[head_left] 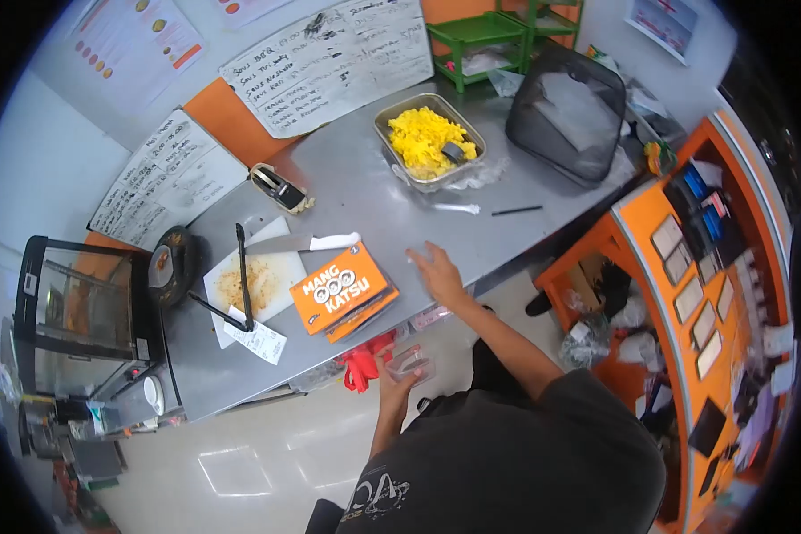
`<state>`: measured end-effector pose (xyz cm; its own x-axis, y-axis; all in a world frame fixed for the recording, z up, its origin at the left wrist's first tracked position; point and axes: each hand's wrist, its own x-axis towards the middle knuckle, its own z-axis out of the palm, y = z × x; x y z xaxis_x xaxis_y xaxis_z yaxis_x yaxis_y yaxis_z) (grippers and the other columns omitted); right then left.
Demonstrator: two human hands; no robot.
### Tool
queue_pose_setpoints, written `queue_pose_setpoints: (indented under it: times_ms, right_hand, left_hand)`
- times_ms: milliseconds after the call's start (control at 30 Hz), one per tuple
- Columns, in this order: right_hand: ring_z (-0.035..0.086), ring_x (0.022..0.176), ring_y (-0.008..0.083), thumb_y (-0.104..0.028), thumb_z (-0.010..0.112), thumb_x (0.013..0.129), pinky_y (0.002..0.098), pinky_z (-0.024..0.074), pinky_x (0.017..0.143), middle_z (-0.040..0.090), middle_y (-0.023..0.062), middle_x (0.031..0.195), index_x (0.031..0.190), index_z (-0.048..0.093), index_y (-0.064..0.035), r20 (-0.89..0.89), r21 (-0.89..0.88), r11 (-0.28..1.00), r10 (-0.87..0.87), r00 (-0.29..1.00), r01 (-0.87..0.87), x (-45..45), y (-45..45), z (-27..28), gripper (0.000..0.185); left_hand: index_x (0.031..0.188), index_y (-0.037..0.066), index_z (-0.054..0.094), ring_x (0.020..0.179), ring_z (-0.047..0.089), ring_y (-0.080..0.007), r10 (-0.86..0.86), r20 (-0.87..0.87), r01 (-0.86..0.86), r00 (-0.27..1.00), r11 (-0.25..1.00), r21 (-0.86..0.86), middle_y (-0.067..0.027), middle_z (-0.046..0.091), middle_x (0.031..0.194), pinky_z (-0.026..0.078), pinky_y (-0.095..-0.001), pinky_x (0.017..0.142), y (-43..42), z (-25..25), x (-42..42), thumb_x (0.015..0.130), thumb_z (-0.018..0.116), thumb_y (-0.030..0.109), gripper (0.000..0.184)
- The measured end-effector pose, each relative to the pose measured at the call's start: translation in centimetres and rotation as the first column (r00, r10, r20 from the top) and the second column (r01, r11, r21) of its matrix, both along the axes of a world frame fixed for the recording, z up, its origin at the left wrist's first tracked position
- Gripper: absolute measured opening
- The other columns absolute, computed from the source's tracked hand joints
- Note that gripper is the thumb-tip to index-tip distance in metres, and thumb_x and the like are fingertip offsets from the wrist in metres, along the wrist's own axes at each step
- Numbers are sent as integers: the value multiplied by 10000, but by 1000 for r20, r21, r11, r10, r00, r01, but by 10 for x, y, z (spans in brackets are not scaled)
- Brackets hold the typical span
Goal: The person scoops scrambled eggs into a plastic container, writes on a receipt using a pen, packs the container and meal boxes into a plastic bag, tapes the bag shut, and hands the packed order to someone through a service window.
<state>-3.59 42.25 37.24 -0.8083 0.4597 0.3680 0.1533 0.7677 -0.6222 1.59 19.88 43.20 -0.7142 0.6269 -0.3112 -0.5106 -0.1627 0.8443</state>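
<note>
My left hand [394, 392] is below the front edge of the steel table, its fingers around a small clear plastic container [413, 362]. A red plastic bag [361, 367] hangs close beside it. Over the tabletop, my right hand [436, 272] reaches out with fingers apart and nothing in them. The nearest thing to its left is a stack of orange printed boxes [347, 289]. Behind the boxes lies a knife [316, 242] with a white handle, its blade across a stained white cutting board [280, 279]. Black tongs [244, 280] and a paper receipt [260, 341] rest there too.
A metal tray [382, 125] of yellow food stands at the back, with a tape dispenser [279, 187] to its left. A black mesh basket [565, 111] and green rack [476, 36] occupy the far right. A glass display case [82, 311] is left; an orange shelf [654, 222] is right.
</note>
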Motion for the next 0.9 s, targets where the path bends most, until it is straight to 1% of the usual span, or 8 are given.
queue_pose_setpoints:
  times_ms: [67,167,267,333,500,700,800,900]
  right_hand:
    - [429,1092,384,-163,525,822,447,381,902,422,214,1201,1205,492,-224,119,129,979,145,982,-160,-18,16,-32,390]
    - [397,1116,394,-273,541,819,486,352,909,408,231,1208,1163,527,-174,81,336,907,242,967,-255,-8,48,0,359]
    - [384,1117,384,-334,560,793,518,324,893,411,218,1188,1165,495,-84,38,277,960,-54,998,42,-7,116,47,454]
    - [429,1061,363,-304,547,804,485,381,817,427,203,1153,1146,460,-9,171,218,945,-282,944,243,-31,174,88,460]
    - [620,726,317,-140,536,783,431,484,600,609,151,832,1028,498,0,648,259,959,-80,757,-120,-88,251,68,285]
    - [628,586,291,-86,467,792,372,500,480,615,149,696,1024,484,-3,464,463,849,12,886,-254,-108,267,74,247]
    - [618,540,275,-102,476,778,358,489,439,605,139,667,1042,489,-3,488,475,775,163,858,-418,-107,254,101,281]
    - [613,519,261,-110,489,762,354,490,441,592,134,627,1087,480,-4,489,547,703,172,855,-454,-120,249,75,343]
  left_hand:
    - [1199,138,231,1005,539,-342,61,-1,-61,998,998,0,-231,463,1189,467,-430,825,21,6,-4,678,695,67,701]
    - [1203,137,226,1011,535,-357,189,36,-190,981,981,24,-235,463,1186,465,-432,820,63,10,-11,667,711,93,723]
    - [1216,145,212,1015,533,-360,254,72,-255,965,967,3,-233,460,1181,470,-435,807,101,8,-17,656,722,101,758]
    - [1224,149,204,1008,539,-351,233,29,-234,972,972,17,-229,460,1176,473,-431,801,135,10,-34,653,724,99,774]
    - [1255,148,179,949,565,-300,139,-138,-146,981,988,-40,-207,445,1169,492,-387,747,215,14,-82,668,722,105,800]
    - [1266,127,152,927,570,-274,80,-36,-82,996,995,-59,-200,443,1166,508,-335,700,282,-5,-125,686,723,124,814]
    - [1265,108,147,925,573,-268,71,-90,-72,993,997,-6,-198,444,1160,513,-346,717,297,-24,-140,701,716,130,802]
    - [1271,91,139,923,575,-265,89,-62,-85,994,994,64,-195,447,1153,515,-352,726,301,-33,-151,710,714,143,805]
